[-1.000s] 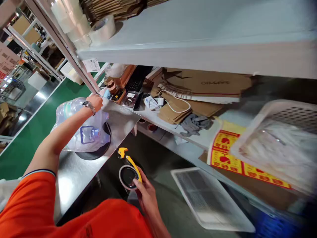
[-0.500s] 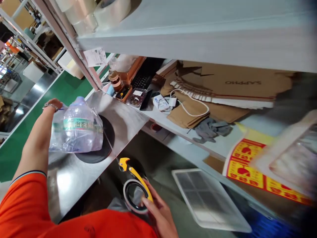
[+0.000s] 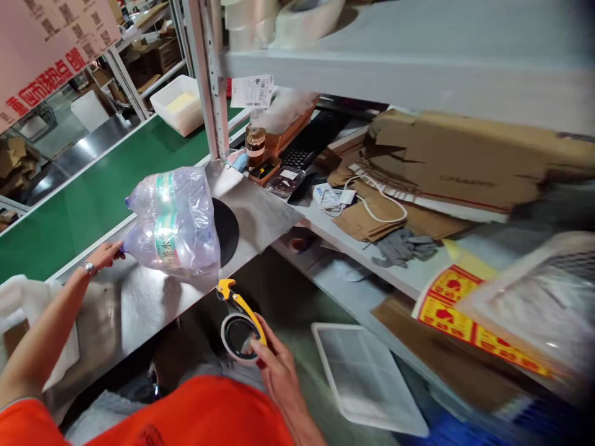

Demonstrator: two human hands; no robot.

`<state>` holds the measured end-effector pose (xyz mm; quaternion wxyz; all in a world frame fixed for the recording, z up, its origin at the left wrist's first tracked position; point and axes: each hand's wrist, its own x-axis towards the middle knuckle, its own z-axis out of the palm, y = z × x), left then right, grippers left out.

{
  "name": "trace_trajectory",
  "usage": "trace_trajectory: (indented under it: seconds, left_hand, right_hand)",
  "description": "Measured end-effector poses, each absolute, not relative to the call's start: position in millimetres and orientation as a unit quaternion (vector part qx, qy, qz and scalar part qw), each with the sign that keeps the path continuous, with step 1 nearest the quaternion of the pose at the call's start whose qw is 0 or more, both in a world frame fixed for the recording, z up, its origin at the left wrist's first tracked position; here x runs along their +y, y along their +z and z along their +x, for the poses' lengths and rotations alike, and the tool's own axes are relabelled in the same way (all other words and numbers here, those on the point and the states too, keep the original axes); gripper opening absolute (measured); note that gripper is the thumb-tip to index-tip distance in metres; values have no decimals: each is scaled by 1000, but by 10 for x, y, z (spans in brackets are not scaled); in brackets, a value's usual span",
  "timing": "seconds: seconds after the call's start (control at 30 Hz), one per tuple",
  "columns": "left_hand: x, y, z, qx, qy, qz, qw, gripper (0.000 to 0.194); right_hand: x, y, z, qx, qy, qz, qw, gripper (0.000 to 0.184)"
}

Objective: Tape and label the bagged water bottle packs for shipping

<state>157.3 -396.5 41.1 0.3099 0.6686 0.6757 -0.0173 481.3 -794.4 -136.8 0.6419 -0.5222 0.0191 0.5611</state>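
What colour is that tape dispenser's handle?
The tape dispenser's handle is yellow; it shows best in the head view, in the right hand.

Steel bench [image 3: 267, 201], left — black disc [image 3: 229, 232] flat on it, plastic-wrapped bottles [image 3: 188, 226] on their side, hiding the disc's left part. Middle shelf [image 3: 395, 263], right — grey cloth [image 3: 405, 248] near, flattened cardboard [image 3: 455, 161] far. Green belt [image 3: 109, 183], far left: white bin [image 3: 189, 122].

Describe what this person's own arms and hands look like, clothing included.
The left hand is gloveless, with a silver metal wristwatch above it and a short bright orange fabric sleeve edged in grey farther up. The right hand is also gloveless, with no watch showing; its sleeve is out of view.
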Motion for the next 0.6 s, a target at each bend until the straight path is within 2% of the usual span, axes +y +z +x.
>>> trace_trajectory:
  seconds: [0.07,0.2,0.33,0.43,0.53,0.6]
  left_hand:
    - [-4366,153,1477,642,52,687,337,76]
    - [-4828,-186,1540,620,165,708,294,75]
    - [-4846,-216,1567,626,192,686,317,69]
    - [-4706,-154,1482,632,181,664,356,63]
    - [-4567,-112,1389,639,167,649,377,60]
    - [-4517,-99,1356,639,168,642,390,61]
  right_hand:
    - [-7978,-1334,4700,8,555,-532,639,77]
    - [-8085,-1240,4578,-37,542,-561,625,79]
    - [-8087,-1154,4594,-80,541,-583,601,83]
    - [-7763,-1038,4685,-96,556,-579,588,82]
    - [-7132,-806,4683,-178,571,-573,560,68]
    - [-6716,-625,4544,-331,588,-560,481,52]
